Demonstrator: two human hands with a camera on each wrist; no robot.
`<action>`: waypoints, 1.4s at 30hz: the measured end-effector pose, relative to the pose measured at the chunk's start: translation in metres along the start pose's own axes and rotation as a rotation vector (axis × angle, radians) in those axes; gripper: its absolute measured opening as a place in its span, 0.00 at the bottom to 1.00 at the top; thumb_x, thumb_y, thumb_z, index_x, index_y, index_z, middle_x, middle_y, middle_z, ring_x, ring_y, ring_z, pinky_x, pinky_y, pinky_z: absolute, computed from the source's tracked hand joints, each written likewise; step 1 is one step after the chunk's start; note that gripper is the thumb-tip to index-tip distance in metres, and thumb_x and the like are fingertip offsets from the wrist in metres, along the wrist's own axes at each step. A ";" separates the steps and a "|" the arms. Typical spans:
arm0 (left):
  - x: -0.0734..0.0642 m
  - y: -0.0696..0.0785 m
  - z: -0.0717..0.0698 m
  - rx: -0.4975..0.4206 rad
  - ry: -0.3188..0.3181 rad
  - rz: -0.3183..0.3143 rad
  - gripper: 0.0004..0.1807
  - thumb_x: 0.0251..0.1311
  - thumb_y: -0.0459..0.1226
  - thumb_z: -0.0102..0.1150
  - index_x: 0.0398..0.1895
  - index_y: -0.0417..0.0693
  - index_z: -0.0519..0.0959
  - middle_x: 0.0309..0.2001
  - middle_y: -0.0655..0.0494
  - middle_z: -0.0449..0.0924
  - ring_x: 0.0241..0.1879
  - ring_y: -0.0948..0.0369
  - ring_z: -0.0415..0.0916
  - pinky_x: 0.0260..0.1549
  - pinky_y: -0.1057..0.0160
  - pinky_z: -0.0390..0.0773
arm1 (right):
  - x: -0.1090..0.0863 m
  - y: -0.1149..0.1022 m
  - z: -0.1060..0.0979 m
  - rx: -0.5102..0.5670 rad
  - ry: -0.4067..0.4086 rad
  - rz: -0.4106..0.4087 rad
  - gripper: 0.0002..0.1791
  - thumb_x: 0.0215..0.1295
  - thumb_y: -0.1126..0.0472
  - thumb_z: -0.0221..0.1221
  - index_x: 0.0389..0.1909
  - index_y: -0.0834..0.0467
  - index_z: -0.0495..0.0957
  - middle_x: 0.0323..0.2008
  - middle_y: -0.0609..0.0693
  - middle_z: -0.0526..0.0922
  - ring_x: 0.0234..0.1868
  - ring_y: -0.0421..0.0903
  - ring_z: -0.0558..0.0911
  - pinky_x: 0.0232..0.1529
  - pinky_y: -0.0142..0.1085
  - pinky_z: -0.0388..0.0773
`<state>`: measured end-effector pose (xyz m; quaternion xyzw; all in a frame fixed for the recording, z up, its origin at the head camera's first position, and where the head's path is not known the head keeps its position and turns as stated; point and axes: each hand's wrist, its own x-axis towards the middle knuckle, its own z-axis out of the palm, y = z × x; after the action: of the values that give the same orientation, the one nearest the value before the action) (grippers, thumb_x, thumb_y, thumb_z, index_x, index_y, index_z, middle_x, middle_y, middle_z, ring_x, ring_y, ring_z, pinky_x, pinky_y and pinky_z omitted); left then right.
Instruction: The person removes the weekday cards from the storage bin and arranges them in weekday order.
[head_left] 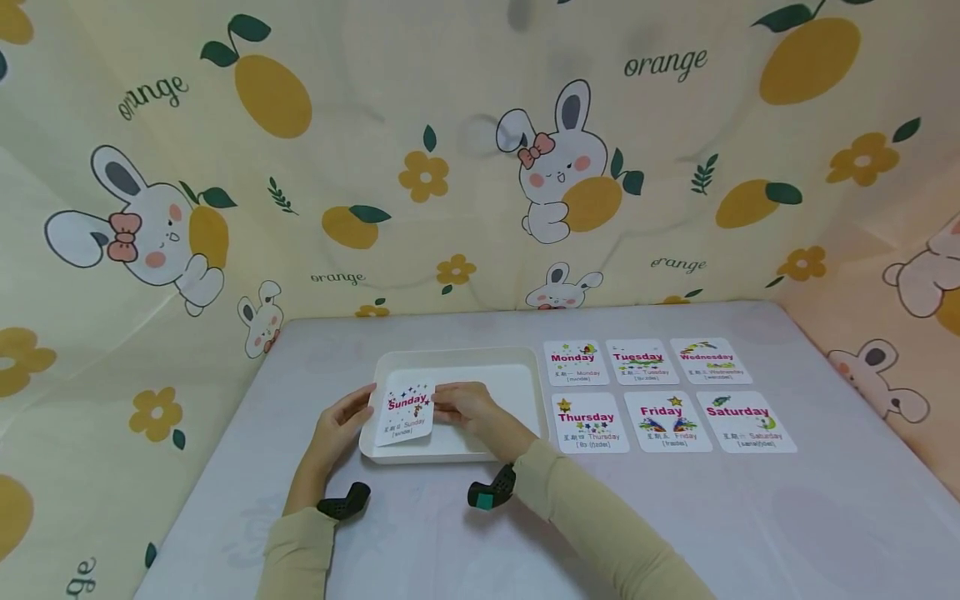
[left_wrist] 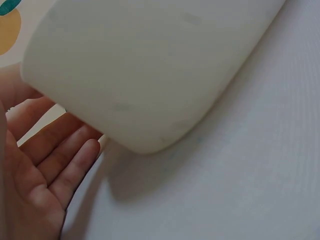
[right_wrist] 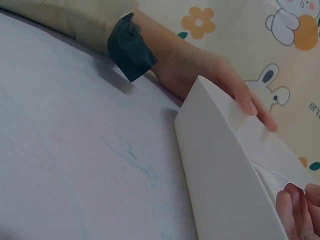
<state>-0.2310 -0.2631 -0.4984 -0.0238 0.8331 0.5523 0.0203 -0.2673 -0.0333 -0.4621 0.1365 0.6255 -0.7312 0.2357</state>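
Note:
A white card printed "Sunday" [head_left: 406, 414] stands out over the left part of a white tray [head_left: 487, 457]. My right hand [head_left: 468, 407] pinches the card's right edge between thumb and fingers, also seen low in the right wrist view. My left hand [head_left: 339, 433] is at the tray's left rim, its thumb and forefinger by the card's left edge. In the left wrist view, the left hand's fingers [left_wrist: 75, 160] lie loosely extended beside the tray's outer wall [left_wrist: 130, 85], partly hidden by it.
Right of the tray lie two rows of cards: Monday [head_left: 576, 363], Tuesday [head_left: 641, 363], Wednesday [head_left: 710, 362] behind; Thursday [head_left: 589, 423], Friday [head_left: 667, 422], Saturday [head_left: 746, 422] in front. A pale cloth [head_left: 420, 542] covers the table. Behind hangs a curtain with rabbits and oranges [head_left: 465, 67].

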 end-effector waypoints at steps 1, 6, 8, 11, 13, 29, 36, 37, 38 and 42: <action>0.000 0.000 0.000 0.001 0.000 -0.001 0.24 0.69 0.40 0.51 0.68 0.50 0.68 0.71 0.51 0.67 0.69 0.52 0.66 0.69 0.50 0.64 | 0.000 0.000 0.000 0.003 -0.001 -0.001 0.18 0.60 0.71 0.60 0.52 0.67 0.78 0.51 0.63 0.84 0.29 0.39 0.84 0.47 0.35 0.83; 0.000 0.000 -0.001 0.008 -0.005 -0.001 0.24 0.69 0.40 0.51 0.68 0.50 0.68 0.71 0.52 0.67 0.69 0.53 0.66 0.69 0.51 0.64 | -0.001 -0.001 -0.004 0.008 0.001 0.000 0.17 0.61 0.71 0.60 0.51 0.67 0.78 0.50 0.63 0.84 0.28 0.39 0.83 0.43 0.33 0.84; 0.000 0.000 -0.001 0.004 -0.004 -0.005 0.24 0.69 0.40 0.52 0.68 0.51 0.68 0.71 0.52 0.67 0.69 0.53 0.66 0.69 0.51 0.64 | -0.001 -0.002 -0.005 0.013 0.007 0.003 0.17 0.61 0.70 0.60 0.51 0.66 0.78 0.49 0.62 0.85 0.28 0.39 0.83 0.40 0.31 0.84; 0.000 0.001 -0.001 0.010 0.000 -0.002 0.24 0.69 0.40 0.51 0.68 0.50 0.68 0.71 0.52 0.67 0.68 0.53 0.66 0.69 0.51 0.65 | -0.002 -0.003 -0.008 0.019 0.015 0.002 0.17 0.61 0.70 0.61 0.51 0.66 0.78 0.49 0.62 0.85 0.27 0.39 0.83 0.39 0.30 0.83; 0.000 0.001 -0.001 0.008 0.002 -0.004 0.24 0.69 0.40 0.51 0.68 0.50 0.68 0.71 0.52 0.67 0.68 0.53 0.66 0.69 0.52 0.65 | -0.002 -0.004 -0.010 0.022 0.020 0.003 0.16 0.61 0.70 0.60 0.51 0.66 0.79 0.49 0.62 0.85 0.28 0.39 0.83 0.38 0.29 0.83; -0.001 0.001 -0.001 0.005 -0.004 0.023 0.25 0.68 0.41 0.53 0.68 0.50 0.68 0.70 0.51 0.67 0.68 0.52 0.67 0.50 0.86 0.66 | -0.014 -0.006 -0.031 0.023 0.048 -0.023 0.16 0.60 0.71 0.60 0.50 0.67 0.79 0.46 0.61 0.86 0.28 0.39 0.83 0.35 0.29 0.83; -0.001 -0.001 0.000 0.000 0.002 0.022 0.25 0.68 0.42 0.53 0.67 0.50 0.68 0.70 0.50 0.67 0.67 0.52 0.68 0.49 0.86 0.66 | -0.022 -0.009 -0.038 -0.008 0.042 -0.033 0.16 0.61 0.70 0.60 0.50 0.66 0.80 0.47 0.60 0.86 0.29 0.38 0.83 0.35 0.28 0.83; -0.001 -0.001 0.000 -0.002 0.002 0.019 0.25 0.68 0.42 0.53 0.67 0.50 0.69 0.70 0.51 0.68 0.67 0.52 0.68 0.49 0.86 0.66 | -0.023 -0.009 -0.039 -0.017 0.041 -0.037 0.15 0.61 0.70 0.60 0.50 0.66 0.80 0.47 0.60 0.86 0.28 0.38 0.83 0.36 0.28 0.82; -0.001 -0.001 0.000 -0.002 0.004 0.017 0.25 0.68 0.43 0.54 0.67 0.51 0.69 0.70 0.51 0.68 0.65 0.57 0.70 0.48 0.86 0.66 | -0.024 -0.010 -0.040 -0.017 0.037 -0.037 0.15 0.61 0.70 0.60 0.50 0.66 0.80 0.46 0.59 0.86 0.29 0.38 0.83 0.36 0.27 0.82; -0.001 -0.001 0.000 0.003 0.003 0.024 0.26 0.67 0.45 0.54 0.67 0.51 0.69 0.70 0.52 0.68 0.60 0.67 0.71 0.49 0.85 0.67 | -0.028 -0.011 -0.045 -0.016 0.035 -0.042 0.15 0.61 0.70 0.60 0.50 0.66 0.80 0.44 0.58 0.87 0.28 0.38 0.83 0.35 0.27 0.82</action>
<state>-0.2297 -0.2637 -0.4993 -0.0146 0.8341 0.5513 0.0122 -0.2537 0.0171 -0.4474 0.1342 0.6380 -0.7285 0.2104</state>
